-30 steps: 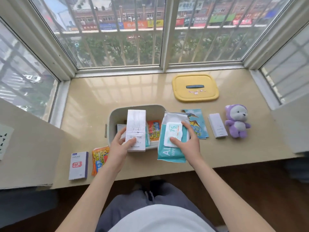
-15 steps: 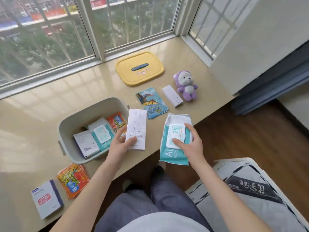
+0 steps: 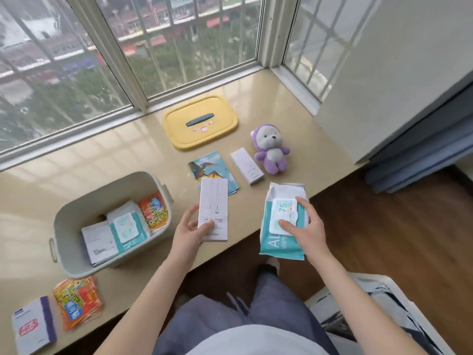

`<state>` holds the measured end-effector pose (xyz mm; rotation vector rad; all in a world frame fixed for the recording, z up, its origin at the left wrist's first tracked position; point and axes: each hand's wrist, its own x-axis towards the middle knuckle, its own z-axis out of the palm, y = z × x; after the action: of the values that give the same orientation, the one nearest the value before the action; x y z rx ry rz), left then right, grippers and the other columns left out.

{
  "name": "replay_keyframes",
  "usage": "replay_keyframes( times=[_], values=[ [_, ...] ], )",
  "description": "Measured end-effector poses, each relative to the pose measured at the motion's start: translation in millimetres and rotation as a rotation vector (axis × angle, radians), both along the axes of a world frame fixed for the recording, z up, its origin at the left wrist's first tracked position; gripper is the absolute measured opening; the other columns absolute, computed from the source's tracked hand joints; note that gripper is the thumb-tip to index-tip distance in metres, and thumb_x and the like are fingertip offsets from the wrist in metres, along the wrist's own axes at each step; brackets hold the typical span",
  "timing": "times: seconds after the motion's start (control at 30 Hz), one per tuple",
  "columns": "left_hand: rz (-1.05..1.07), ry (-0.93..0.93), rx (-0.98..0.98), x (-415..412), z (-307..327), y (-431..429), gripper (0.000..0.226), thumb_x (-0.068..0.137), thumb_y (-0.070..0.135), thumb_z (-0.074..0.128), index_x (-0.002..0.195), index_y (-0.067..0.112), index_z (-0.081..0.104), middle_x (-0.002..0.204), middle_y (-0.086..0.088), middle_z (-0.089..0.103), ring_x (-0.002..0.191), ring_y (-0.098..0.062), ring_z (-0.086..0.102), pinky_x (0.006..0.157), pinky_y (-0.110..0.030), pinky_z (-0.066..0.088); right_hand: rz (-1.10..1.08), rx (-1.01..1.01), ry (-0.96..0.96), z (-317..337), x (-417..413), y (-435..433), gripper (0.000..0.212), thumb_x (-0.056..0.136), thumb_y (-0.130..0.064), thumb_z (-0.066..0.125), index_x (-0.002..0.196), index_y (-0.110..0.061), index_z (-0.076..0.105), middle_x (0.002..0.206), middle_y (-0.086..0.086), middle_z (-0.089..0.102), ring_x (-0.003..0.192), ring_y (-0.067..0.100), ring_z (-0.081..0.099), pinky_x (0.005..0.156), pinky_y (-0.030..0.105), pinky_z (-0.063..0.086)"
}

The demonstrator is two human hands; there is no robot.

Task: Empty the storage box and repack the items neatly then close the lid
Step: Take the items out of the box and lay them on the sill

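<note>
Holding a tall white carton (image 3: pixel 214 209), the left hand (image 3: pixel 190 233) pinches its lower end, thumb on the printed face and fingers behind; the carton stands over the worktop (image 3: pixel 107 155) near the front edge, just right of the storage box (image 3: pixel 84 201), and its top overlaps the dinosaur-print packet (image 3: pixel 208 165). Right hand (image 3: pixel 305 226) is clamped on a teal wipes pack (image 3: pixel 282 221), fingers spread over the white flap; the pack overhangs the worktop's front edge, well right of the box.

Storage box is open, grey, near the front-left part of the worktop. Inside: a second teal wipes pack (image 3: pixel 128 226) in the middle, a white booklet-like box (image 3: pixel 98 242) to its left, and an orange snack packet (image 3: pixel 153 210) leaning on the right wall. Yellow lid (image 3: pixel 201 123) lies flat toward the back edge by the window, well apart from the box and both hands.

Small white carton (image 3: pixel 247 165) lies between the dinosaur-print packet and a purple plush bear (image 3: pixel 271 149), right-back area. At the front-left corner: another orange packet (image 3: pixel 78 301) just beside a white-and-purple box (image 3: pixel 34 326), both outside the storage box. Person's grey trousers show below the front edge.
</note>
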<state>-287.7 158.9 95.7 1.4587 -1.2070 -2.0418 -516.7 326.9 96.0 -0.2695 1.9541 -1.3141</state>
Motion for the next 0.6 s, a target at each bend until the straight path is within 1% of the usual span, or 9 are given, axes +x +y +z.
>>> replay_keyframes(
  times=[0.1, 0.2, 0.27, 0.33, 0.37, 0.4, 0.47, 0.5, 0.6],
  values=[
    [0.131, 0.014, 0.064, -45.8, -8.9, 14.0, 0.061, 0.085, 0.004, 0.072, 0.136, 0.027, 0.046, 0.111, -0.01, 0.072, 0.091, -0.026, 0.071, 0.08, -0.04, 0.054, 0.061, 0.03, 0.005, -9.4, -51.4, 1.1, 0.071, 0.074, -0.015, 0.086, 0.13, -0.041, 0.051, 0.127, -0.011, 0.056, 0.116, 0.014, 0.058, 0.088, 0.045, 0.058],
    [0.222, 0.026, 0.1, -84.1, -22.3, 14.6, 0.062, 0.086, 0.001, 0.069, 0.139, 0.021, 0.044, 0.107, -0.007, 0.074, 0.089, -0.025, 0.071, 0.079, -0.039, 0.054, 0.111, 0.065, 0.007, -19.7, -91.2, -5.5, 0.072, 0.073, -0.012, 0.086, 0.13, -0.039, 0.052, 0.126, -0.011, 0.056, 0.116, 0.013, 0.057, 0.088, 0.043, 0.058],
    [0.277, 0.037, 0.131, -109.8, -37.1, 8.0, 0.061, 0.086, 0.003, 0.069, 0.139, 0.02, 0.043, 0.108, -0.009, 0.073, 0.092, -0.027, 0.071, 0.084, -0.041, 0.053, 0.144, 0.091, 0.007, -31.0, -117.2, -12.0, 0.071, 0.075, -0.011, 0.084, 0.132, -0.036, 0.051, 0.127, -0.01, 0.055, 0.116, 0.011, 0.057, 0.085, 0.037, 0.058],
    [0.313, 0.038, 0.127, -132.5, -51.1, -1.0, 0.06, 0.087, 0.004, 0.07, 0.139, 0.017, 0.044, 0.112, -0.011, 0.072, 0.096, -0.029, 0.069, 0.09, -0.044, 0.053, 0.179, 0.105, 0.005, -43.3, -136.5, -22.6, 0.069, 0.077, -0.011, 0.083, 0.133, -0.033, 0.049, 0.126, -0.011, 0.054, 0.113, 0.009, 0.056, 0.077, 0.025, 0.057],
    [0.32, 0.031, 0.12, -143.9, -57.8, -6.1, 0.058, 0.087, 0.004, 0.069, 0.138, 0.017, 0.044, 0.112, -0.012, 0.071, 0.095, -0.029, 0.068, 0.09, -0.044, 0.052, 0.184, 0.109, 0.007, -51.0, -144.6, -28.2, 0.068, 0.077, -0.01, 0.082, 0.133, -0.032, 0.049, 0.123, -0.012, 0.054, 0.111, 0.006, 0.056, 0.072, 0.019, 0.055],
    [0.325, 0.019, 0.111, -155.0, -66.2, -11.4, 0.056, 0.088, 0.004, 0.069, 0.136, 0.017, 0.044, 0.111, -0.012, 0.07, 0.094, -0.029, 0.067, 0.088, -0.042, 0.052, 0.18, 0.113, 0.007, -60.0, -151.4, -33.5, 0.067, 0.077, -0.009, 0.082, 0.132, -0.032, 0.05, 0.119, -0.015, 0.055, 0.108, 0.004, 0.056, 0.068, 0.016, 0.053],
    [0.341, -0.014, 0.098, -176.0, -86.8, -21.8, 0.057, 0.088, 0.006, 0.07, 0.135, 0.021, 0.042, 0.11, -0.012, 0.07, 0.09, -0.026, 0.067, 0.082, -0.036, 0.053, 0.165, 0.115, 0.002, -80.6, -162.9, -42.7, 0.067, 0.077, -0.008, 0.082, 0.131, -0.033, 0.051, 0.115, -0.021, 0.054, 0.107, 0.003, 0.056, 0.067, 0.016, 0.052],
    [0.342, -0.036, 0.091, -186.1, -98.8, -27.4, 0.06, 0.086, 0.009, 0.073, 0.135, 0.022, 0.042, 0.11, -0.012, 0.069, 0.09, -0.025, 0.068, 0.081, -0.035, 0.053, 0.153, 0.111, -0.004, -91.6, -168.1, -47.1, 0.066, 0.077, -0.009, 0.082, 0.13, -0.033, 0.052, 0.116, -0.022, 0.054, 0.108, 0.003, 0.057, 0.068, 0.017, 0.052],
    [0.332, -0.067, 0.077, -213.3, -140.4, -43.5, 0.072, 0.075, 0.019, 0.083, 0.135, 0.025, 0.044, 0.114, -0.013, 0.069, 0.1, -0.028, 0.069, 0.093, -0.04, 0.053, 0.121, 0.097, -0.036, -127.0, -182.1, -60.9, 0.066, 0.077, -0.01, 0.082, 0.129, -0.037, 0.052, 0.119, -0.021, 0.055, 0.108, 0.007, 0.059, 0.072, 0.024, 0.056]
  ],
)
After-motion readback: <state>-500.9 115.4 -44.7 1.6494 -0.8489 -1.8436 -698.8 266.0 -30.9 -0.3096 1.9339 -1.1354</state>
